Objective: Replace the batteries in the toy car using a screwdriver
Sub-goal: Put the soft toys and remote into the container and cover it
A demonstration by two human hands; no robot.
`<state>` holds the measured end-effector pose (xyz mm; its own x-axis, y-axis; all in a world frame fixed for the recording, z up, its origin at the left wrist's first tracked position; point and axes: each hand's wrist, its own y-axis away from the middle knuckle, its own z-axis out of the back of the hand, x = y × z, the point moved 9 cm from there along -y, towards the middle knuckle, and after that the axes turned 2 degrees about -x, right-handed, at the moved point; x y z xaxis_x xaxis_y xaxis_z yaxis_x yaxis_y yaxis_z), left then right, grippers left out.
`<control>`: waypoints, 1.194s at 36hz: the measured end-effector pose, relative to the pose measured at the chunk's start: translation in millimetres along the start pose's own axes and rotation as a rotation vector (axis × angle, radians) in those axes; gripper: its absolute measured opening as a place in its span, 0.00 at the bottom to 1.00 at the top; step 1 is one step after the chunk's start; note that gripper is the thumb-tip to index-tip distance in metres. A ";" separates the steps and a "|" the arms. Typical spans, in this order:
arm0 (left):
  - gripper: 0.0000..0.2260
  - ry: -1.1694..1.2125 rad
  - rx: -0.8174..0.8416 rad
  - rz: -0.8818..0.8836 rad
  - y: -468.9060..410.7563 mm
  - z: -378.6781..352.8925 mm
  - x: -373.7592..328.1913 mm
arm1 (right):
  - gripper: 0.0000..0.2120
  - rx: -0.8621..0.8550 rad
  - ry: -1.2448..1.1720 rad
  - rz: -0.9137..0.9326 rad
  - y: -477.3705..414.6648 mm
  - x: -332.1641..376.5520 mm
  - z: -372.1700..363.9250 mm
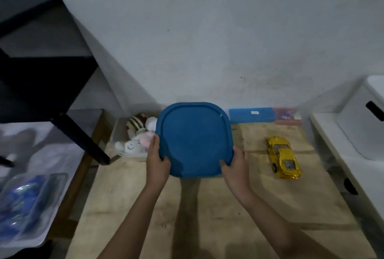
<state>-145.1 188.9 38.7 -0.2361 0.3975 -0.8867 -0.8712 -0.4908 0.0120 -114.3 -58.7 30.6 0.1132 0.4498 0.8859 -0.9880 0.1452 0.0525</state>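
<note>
A shiny yellow toy car (283, 157) lies on the wooden board (207, 206) at the right, wheels down. In the middle I hold a blue square box with a lid (194, 138) above the board. My left hand (156, 156) grips its lower left edge, thumb on top. My right hand (233, 162) grips its lower right corner the same way. No screwdriver or batteries show; what the blue box holds is hidden.
A clear bin with several plush toys (137, 136) sits behind the box at left. A flat blue case (251, 114) and a pink pack (287, 115) lie against the wall. White storage boxes (353, 125) stand right; a dark table leg (81, 140) and a clear tub (27, 202) left.
</note>
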 end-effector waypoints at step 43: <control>0.29 -0.683 0.253 -0.086 -162.8 75.7 76.1 | 0.31 0.354 0.863 0.343 -56.0 106.1 -214.9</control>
<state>-53.8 357.7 4.3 -0.3058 0.8618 -0.4046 -0.9521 -0.2748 0.1343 -24.3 170.2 22.6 -0.2863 0.9258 0.2470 -0.9399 -0.3214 0.1153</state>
